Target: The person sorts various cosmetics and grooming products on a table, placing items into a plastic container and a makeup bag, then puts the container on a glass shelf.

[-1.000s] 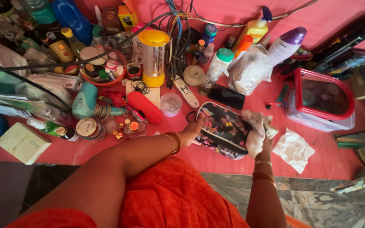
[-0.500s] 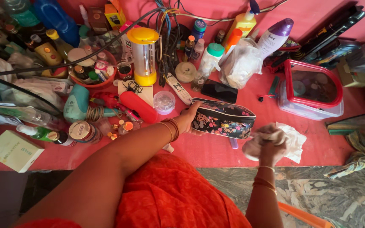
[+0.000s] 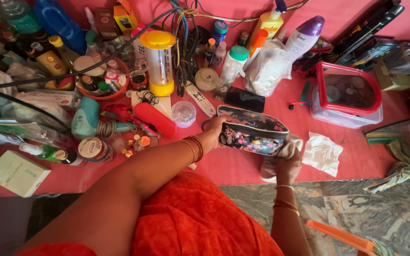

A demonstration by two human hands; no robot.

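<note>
Left hand (image 3: pixel 213 131) clamped on the near-left end of the floral pouch (image 3: pixel 252 130), tilting it up on edge above the red shelf (image 3: pixel 228 166); right hand (image 3: pixel 281 163) closed round a crumpled pale cloth (image 3: pixel 288 149), pressed to the pouch's lower right corner, just opposite the left grip. Best done, by the look of it, with the pouch kept firmly braced by the left while the cloth works along the side panel in short strokes, away from the zip line, without pushing the pouch back into the clutter. Just beyond the left grip: a black phone (image 3: pixel 245 100), a white remote (image 3: pixel 200 98), a small clear round tub (image 3: pixel 184 113). Left of that grip, a red case (image 3: pixel 155 120) and a scatter of small caps and bottles. Right of the cloth hand, a crumpled white tissue (image 3: pixel 322 152), near enough to get swept off the edge; farther right and beyond, a red-lidded clear box (image 3: pixel 347 102). Little free room behind the pouch.
</note>
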